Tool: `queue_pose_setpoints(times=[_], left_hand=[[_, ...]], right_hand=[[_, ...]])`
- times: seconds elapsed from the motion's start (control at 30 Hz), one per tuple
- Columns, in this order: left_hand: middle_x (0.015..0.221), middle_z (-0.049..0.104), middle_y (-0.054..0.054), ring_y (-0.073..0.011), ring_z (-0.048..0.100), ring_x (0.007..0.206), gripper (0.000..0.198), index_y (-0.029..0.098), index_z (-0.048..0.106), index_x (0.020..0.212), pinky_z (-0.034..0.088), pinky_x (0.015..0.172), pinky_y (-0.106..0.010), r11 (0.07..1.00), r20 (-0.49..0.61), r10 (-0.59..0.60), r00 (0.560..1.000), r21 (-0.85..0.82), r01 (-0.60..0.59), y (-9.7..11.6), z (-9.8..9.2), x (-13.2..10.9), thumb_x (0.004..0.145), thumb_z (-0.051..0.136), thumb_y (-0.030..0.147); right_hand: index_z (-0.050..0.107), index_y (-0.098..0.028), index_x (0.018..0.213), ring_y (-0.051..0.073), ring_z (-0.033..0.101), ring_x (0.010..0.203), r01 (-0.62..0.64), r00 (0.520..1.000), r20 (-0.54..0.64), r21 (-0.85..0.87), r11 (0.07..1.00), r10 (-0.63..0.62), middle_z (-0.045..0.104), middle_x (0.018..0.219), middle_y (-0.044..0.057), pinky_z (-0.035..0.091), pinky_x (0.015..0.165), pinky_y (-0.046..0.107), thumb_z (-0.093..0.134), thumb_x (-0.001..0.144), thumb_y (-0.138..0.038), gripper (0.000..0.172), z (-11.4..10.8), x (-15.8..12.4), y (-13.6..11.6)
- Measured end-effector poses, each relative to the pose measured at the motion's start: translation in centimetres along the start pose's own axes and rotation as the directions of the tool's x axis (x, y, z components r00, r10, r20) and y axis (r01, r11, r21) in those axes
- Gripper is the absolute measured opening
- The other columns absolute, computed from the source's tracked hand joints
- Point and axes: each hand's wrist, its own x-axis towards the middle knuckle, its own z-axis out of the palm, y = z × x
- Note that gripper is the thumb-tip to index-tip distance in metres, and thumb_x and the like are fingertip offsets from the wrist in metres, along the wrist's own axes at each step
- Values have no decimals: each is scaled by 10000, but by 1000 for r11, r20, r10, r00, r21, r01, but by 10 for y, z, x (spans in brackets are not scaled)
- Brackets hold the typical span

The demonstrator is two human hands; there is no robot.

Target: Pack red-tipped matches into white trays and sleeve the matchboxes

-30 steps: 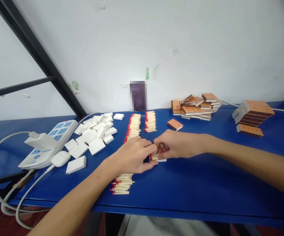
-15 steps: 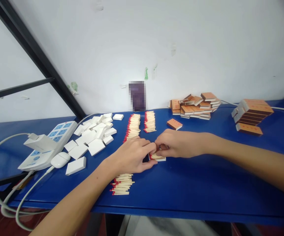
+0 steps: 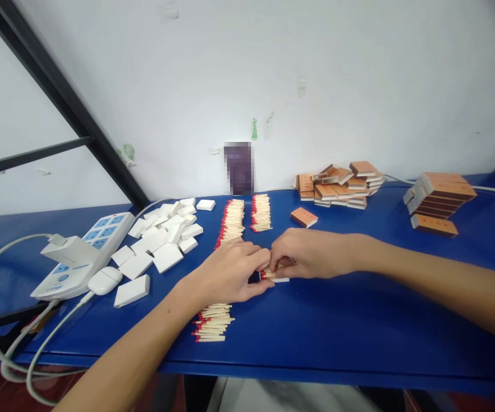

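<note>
My left hand and my right hand meet at the middle of the blue table. Between their pinched fingers sits a small white matchbox tray with red-tipped matches in it. The left fingers curl round its left end, the right fingers press on the matches from the right. A row of loose matches lies just under my left wrist. Two more rows of matches lie behind the hands.
A heap of white inner trays lies at the left, beside a white power strip with a charger, an earbud case and cables. Orange matchbox sleeves are piled at the back right and far right; one lies alone.
Almost nothing has moved. My right fingers have shifted slightly on the matches in the tray; the left hand keeps its grip.
</note>
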Motion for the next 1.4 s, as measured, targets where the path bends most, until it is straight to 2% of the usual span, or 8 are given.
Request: queue_pose_setpoints(times=[0.33, 0.5, 0.67, 0.87, 1.1, 1.17, 1.3, 1.4], left_hand=[[849, 627, -38, -185, 587, 767, 275, 194, 543, 741, 443, 704, -311, 999, -36, 35, 999, 12, -35, -2, -1, 0, 934, 595, 382], [870, 615, -58, -196, 568, 803, 226, 186, 559, 758, 442, 737, -340, 999, -142, -42, 989, 16, 45, -6, -29, -9, 947, 533, 307], [594, 537, 28, -144, 477, 599, 277, 206, 591, 713, 406, 671, -324, 954, -196, -263, 945, -195, 226, 15, -48, -55, 975, 510, 241], [609, 577, 35, -138, 534, 528, 137, 267, 679, 967, 440, 532, -263, 865, -173, -454, 874, -323, 385, 57, -14, -132, 958, 543, 255], [609, 522, 31, -109, 492, 503, 137, 223, 684, 878, 389, 480, -223, 805, -208, -564, 799, -354, 476, 56, -4, -152, 949, 567, 228], [607, 552, 27, -107, 497, 510, 120, 209, 688, 873, 397, 491, -221, 816, -278, -547, 789, -388, 429, 53, -6, -154, 938, 591, 181], [696, 667, -7, -122, 584, 591, 202, 198, 707, 958, 444, 543, -236, 887, -321, -296, 899, -441, 135, 52, -5, -159, 879, 623, 31], [695, 675, 0, -127, 593, 596, 299, 195, 702, 994, 473, 597, -275, 914, -373, -200, 906, -405, 35, 56, -2, -162, 827, 624, -41]], right_hand=[[554, -182, 857, 142, 509, 687, -74, 991, -117, -30, 997, 70, 583, 790, 9, 349, 609, 255, 589, 927, -439, 269, 1, 1, 7], [535, -181, 1101, 188, 556, 791, -62, 986, -161, -53, 997, 53, 612, 1019, 64, 394, 680, 294, 639, 860, -578, 476, 17, 0, 14], [525, -181, 1014, 205, 563, 835, -82, 969, -241, -101, 992, 56, 627, 1001, 65, 394, 739, 319, 597, 911, -432, 282, 33, -1, 20], [514, -199, 937, 217, 541, 806, -152, 964, -240, -135, 979, 117, 626, 937, 52, 374, 745, 339, 592, 900, -475, 290, 39, -5, 7], [517, -183, 890, 211, 533, 725, -100, 970, -243, -383, 918, 4, 615, 840, 63, 361, 733, 356, 503, 928, -463, 283, 63, -11, -16], [517, -187, 872, 198, 524, 693, -90, 967, -254, -417, 904, -21, 611, 814, 52, 349, 714, 347, 497, 926, -458, 277, 68, -12, -21], [485, -201, 831, 165, 486, 625, -90, 963, -269, -357, 930, -10, 596, 762, 22, 326, 672, 323, 518, 899, -451, 261, 75, -12, -30], [469, -203, 840, 162, 466, 604, -98, 962, -273, -338, 936, 3, 585, 733, 10, 318, 667, 326, 512, 890, -445, 251, 80, -13, -34]])
